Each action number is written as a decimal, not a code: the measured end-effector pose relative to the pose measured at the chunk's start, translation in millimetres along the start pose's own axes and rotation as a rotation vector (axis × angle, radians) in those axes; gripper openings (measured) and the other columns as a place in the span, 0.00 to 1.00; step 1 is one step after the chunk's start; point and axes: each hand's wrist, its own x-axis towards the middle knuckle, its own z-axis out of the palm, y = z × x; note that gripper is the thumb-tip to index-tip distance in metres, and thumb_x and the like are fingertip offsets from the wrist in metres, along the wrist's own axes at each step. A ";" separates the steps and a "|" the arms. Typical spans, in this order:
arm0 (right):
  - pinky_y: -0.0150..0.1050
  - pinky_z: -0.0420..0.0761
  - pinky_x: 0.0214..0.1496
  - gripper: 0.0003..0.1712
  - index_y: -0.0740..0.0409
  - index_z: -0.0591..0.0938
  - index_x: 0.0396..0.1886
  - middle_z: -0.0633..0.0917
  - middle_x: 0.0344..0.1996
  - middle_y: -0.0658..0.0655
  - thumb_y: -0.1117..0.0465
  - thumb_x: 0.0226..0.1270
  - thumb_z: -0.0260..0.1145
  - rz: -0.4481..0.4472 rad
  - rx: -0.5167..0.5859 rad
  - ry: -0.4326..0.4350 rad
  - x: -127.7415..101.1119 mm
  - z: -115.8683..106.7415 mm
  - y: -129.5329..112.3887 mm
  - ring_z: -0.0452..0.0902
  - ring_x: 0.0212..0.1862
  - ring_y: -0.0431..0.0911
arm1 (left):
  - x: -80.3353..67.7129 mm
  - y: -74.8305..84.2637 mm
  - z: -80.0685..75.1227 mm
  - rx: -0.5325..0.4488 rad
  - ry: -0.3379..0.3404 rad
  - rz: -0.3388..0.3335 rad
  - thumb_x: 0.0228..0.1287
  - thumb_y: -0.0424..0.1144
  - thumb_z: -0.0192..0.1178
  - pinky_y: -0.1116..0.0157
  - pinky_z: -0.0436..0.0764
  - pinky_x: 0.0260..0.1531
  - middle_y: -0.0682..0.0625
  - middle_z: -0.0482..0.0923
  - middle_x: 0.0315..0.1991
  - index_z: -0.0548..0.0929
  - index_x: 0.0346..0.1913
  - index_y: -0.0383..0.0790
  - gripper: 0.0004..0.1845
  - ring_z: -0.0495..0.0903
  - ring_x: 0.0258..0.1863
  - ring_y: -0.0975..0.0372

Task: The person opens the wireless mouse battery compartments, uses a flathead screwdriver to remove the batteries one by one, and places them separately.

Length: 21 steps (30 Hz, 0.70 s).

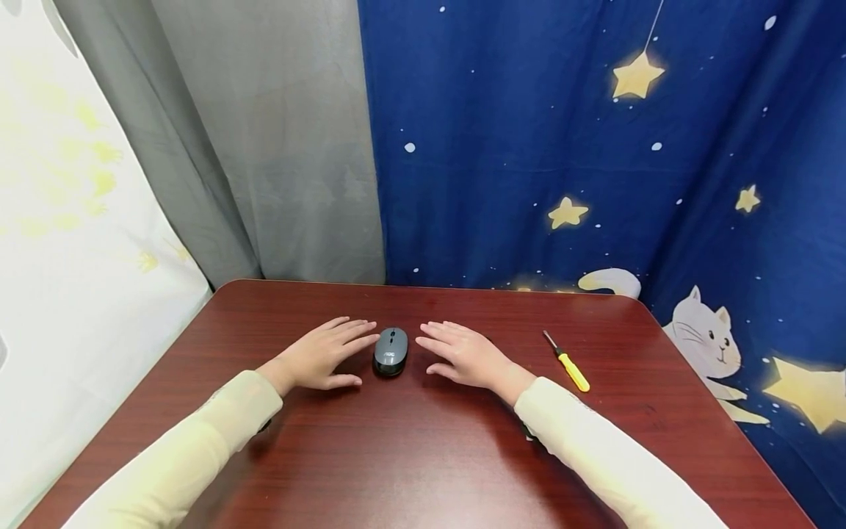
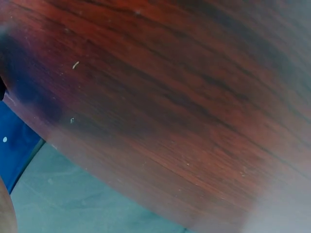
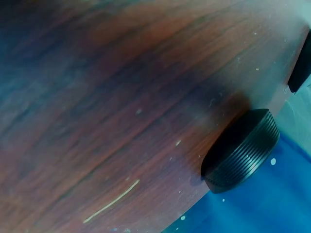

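Two cream-sleeved arms reach across a dark red wooden counter (image 1: 423, 455). A grey wireless mouse (image 1: 391, 351) lies between the hands, long axis pointing away. Left hand (image 1: 322, 355) flat, fingers spread, fingertips just beside the mouse; right hand (image 1: 465, 355) flat, slightly farther off. A yellow-handled screwdriver (image 1: 567, 361) lies right of the mouse.

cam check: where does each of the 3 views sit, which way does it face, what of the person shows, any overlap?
Head: worn on the head, faces forward and down at the table, mouse and screwdriver; shows left hand, right hand and both sleeves.
Left wrist: close over the tabletop, blurred; no hand clearly shows.
Right wrist: close over the tabletop, with a black ribbed knob; no hand shows.
Shared: all three show the red-brown wood; both wrist views catch blue cloth.
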 end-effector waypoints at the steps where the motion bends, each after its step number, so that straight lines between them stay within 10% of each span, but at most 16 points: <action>1: 0.47 0.64 0.68 0.32 0.61 0.78 0.60 0.76 0.62 0.63 0.51 0.59 0.73 0.006 0.001 -0.018 1.1 1.0 -0.6 0.71 0.64 0.53 | 0.5 -0.2 0.5 -0.001 -0.006 -0.001 0.55 0.59 0.67 0.45 0.64 0.63 0.40 0.66 0.68 0.70 0.68 0.36 0.43 0.66 0.66 0.50; 21: 0.45 0.64 0.69 0.29 0.57 0.75 0.65 0.74 0.65 0.59 0.51 0.68 0.65 0.051 0.016 -0.212 19.9 24.4 -10.9 0.67 0.67 0.49 | 5.3 -3.6 15.1 0.020 -0.030 0.045 0.57 0.50 0.69 0.46 0.69 0.59 0.38 0.73 0.62 0.73 0.64 0.34 0.36 0.71 0.62 0.49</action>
